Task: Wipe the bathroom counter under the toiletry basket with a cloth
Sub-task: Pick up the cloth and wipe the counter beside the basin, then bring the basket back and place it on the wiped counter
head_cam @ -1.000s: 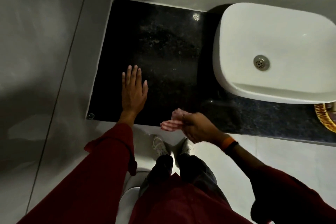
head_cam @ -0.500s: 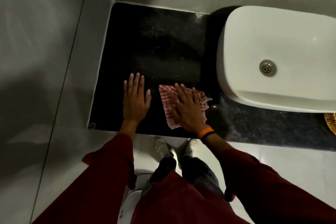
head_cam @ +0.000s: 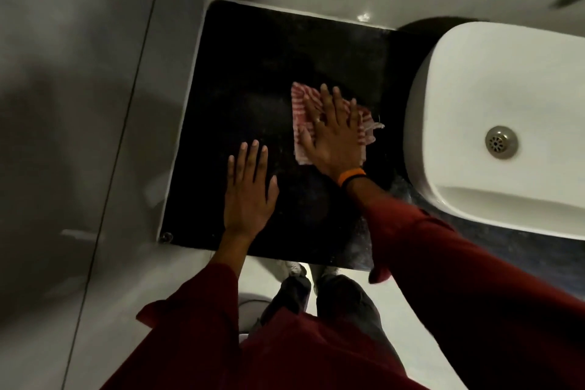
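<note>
A red-and-white striped cloth (head_cam: pixel 300 101) lies flat on the black stone counter (head_cam: pixel 253 66). My right hand (head_cam: pixel 335 133) presses down on the cloth with its fingers spread, an orange band at the wrist. My left hand (head_cam: pixel 248 193) rests flat on the counter near the front edge, fingers apart, holding nothing, a little to the left of the cloth. The toiletry basket is not in this view.
A white basin (head_cam: pixel 449 79) with a metal drain (head_cam: pixel 501 142) stands on the counter at the right. Grey tiled walls close the counter at the left and back. Below the front edge are a pale floor and my shoes (head_cam: pixel 294 269).
My right hand brought the cloth from the counter's front edge onto the surface, then pushed it farther toward the back wall. My left hand has stayed flat in place.
</note>
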